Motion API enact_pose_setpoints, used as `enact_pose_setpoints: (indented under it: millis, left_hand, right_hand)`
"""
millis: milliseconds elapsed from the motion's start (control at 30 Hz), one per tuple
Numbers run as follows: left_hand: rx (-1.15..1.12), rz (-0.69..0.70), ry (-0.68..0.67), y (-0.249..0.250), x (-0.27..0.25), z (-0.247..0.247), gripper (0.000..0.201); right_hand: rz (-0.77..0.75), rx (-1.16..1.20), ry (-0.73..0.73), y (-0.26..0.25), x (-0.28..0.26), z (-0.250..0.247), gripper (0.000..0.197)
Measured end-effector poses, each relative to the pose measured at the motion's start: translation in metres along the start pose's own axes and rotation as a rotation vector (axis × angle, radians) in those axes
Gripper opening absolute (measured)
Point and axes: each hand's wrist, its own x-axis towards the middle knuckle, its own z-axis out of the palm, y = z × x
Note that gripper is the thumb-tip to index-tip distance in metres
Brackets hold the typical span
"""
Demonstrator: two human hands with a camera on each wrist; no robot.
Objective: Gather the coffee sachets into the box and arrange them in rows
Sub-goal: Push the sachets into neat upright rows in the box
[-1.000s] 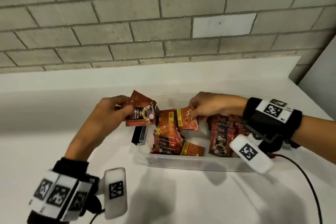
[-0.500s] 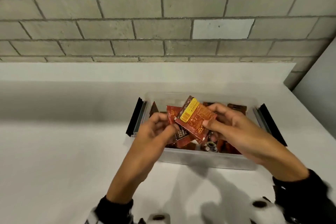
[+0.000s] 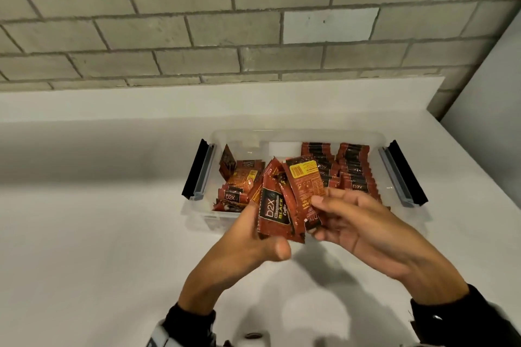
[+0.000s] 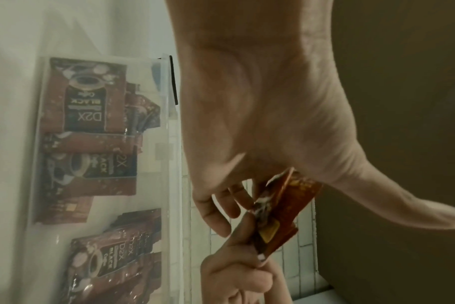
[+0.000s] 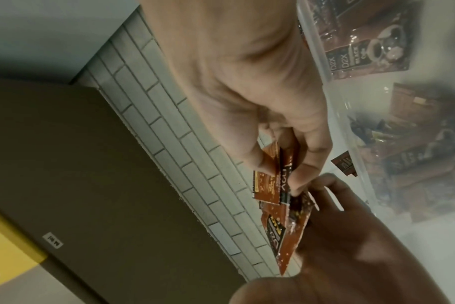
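Gripping fanned sachets (image 3: 287, 200), left hand (image 3: 253, 245) and right hand (image 3: 363, 228); fingertips hidden behind.

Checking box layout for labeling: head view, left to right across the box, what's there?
Left black latch → loose sachet pile → held sachets in both hands → neat sachet rows → right black latch.

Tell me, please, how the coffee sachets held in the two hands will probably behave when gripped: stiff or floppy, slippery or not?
The held sachets look thin and flat, so probably floppy and light. Their glossy foil suggests they may slide against each other; the left hand and right hand pinch them fanned unevenly. Loose ones in the box lie crumpled, so likely bendable, not fragile.
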Motion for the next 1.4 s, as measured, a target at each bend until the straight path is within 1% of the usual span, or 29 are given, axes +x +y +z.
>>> enact_pose_setpoints:
  millis: [33,67,133,167,233,267,300,367,400,467,533,600,633,700,800,900,933,1000,1067,1100,1167,1200,1267,1300,1333,1400]
  left_hand:
    - [-0.002,0.011,-0.025,0.000,0.000,0.003,0.087]
    - [-0.026,0.021,-0.016,0.000,0.001,0.007,0.074]
    - [-0.096,0.009,0.098,-0.005,0.005,0.011,0.052]
    - [-0.160,-0.006,0.154,-0.006,0.007,0.014,0.046]
    - [-0.312,-0.022,0.219,-0.005,0.011,0.018,0.028]
    - [-0.371,-0.020,0.248,-0.004,0.013,0.020,0.022]
    - [-0.422,-0.010,0.268,-0.002,0.015,0.022,0.022]
    - [-0.511,0.015,0.301,0.001,0.017,0.023,0.033]
    - [-0.536,0.027,0.312,0.002,0.017,0.023,0.035]
    - [-0.563,0.033,0.335,0.002,0.018,0.022,0.031]
    - [-0.570,0.025,0.358,0.003,0.019,0.020,0.028]
    - [-0.571,0.025,0.360,0.004,0.020,0.019,0.027]
    - [-0.574,0.031,0.352,0.004,0.020,0.019,0.027]
    - [-0.584,0.049,0.337,0.004,0.021,0.022,0.025]
    - [-0.605,0.066,0.334,0.007,0.022,0.025,0.020]
    - [-0.548,0.062,0.388,0.007,0.023,0.025,0.022]
    - [-0.523,0.055,0.416,0.006,0.024,0.024,0.024]
    - [-0.485,0.043,0.458,0.005,0.023,0.022,0.026]
    - [-0.459,0.032,0.477,0.003,0.023,0.020,0.028]
    - [-0.446,0.026,0.478,0.002,0.023,0.020,0.029]
    - [-0.426,0.017,0.459,0.002,0.023,0.019,0.031]
    - [-0.425,0.018,0.442,0.002,0.023,0.019,0.032]
    - [-0.436,0.026,0.406,0.003,0.023,0.021,0.034]
    - [-0.443,0.029,0.390,0.003,0.022,0.022,0.036]
    - [-0.456,0.029,0.376,0.003,0.022,0.023,0.038]
    - [-0.519,0.029,0.354,0.002,0.021,0.024,0.041]
  right_hand:
    - [0.001,0.001,-0.014,0.001,-0.001,0.001,0.018]
    - [0.001,-0.002,-0.025,0.002,-0.002,0.002,0.017]
    - [-0.002,-0.006,-0.031,0.003,-0.003,0.003,0.017]
    - [-0.006,-0.007,-0.026,0.003,-0.003,0.003,0.019]
    - [-0.024,-0.021,0.004,0.003,-0.003,0.001,0.024]
    - [-0.047,-0.037,0.029,0.002,-0.004,0.000,0.026]
    - [-0.085,-0.059,0.058,0.001,-0.004,-0.002,0.026]
    - [-0.212,-0.138,0.144,-0.001,-0.006,-0.005,0.024]
    - [-0.300,-0.208,0.195,-0.002,-0.008,-0.008,0.022]
    - [-0.505,-0.395,0.291,-0.004,-0.011,-0.014,0.023]
    - [-0.747,-0.656,0.338,-0.004,-0.012,-0.020,0.036]
    - [-0.953,-0.977,0.387,0.001,-0.009,-0.027,0.046]
    - [-1.025,-1.105,0.412,0.005,-0.007,-0.030,0.046]
    - [-1.093,-1.259,0.445,0.013,-0.003,-0.033,0.043]
    - [-1.102,-1.361,0.475,0.024,0.000,-0.035,0.050]
    - [-1.122,-1.409,0.402,0.026,0.002,-0.035,0.051]
    - [-1.115,-1.377,0.362,0.025,0.003,-0.034,0.049]
    - [-1.049,-1.192,0.310,0.023,0.001,-0.031,0.045]
    - [-0.900,-0.917,0.277,0.018,-0.002,-0.028,0.045]
    - [-0.813,-0.773,0.242,0.014,-0.004,-0.027,0.042]
    - [-0.671,-0.581,0.159,0.006,-0.005,-0.026,0.037]
    - [-0.614,-0.568,0.131,0.003,-0.004,-0.027,0.043]
    - [-0.543,-0.648,0.106,0.000,-0.001,-0.028,0.057]
    - [-0.532,-0.680,0.106,-0.001,0.000,-0.027,0.057]
    - [-0.534,-0.684,0.113,-0.002,0.001,-0.027,0.052]
    - [-0.548,-0.611,0.142,-0.004,0.001,-0.027,0.042]
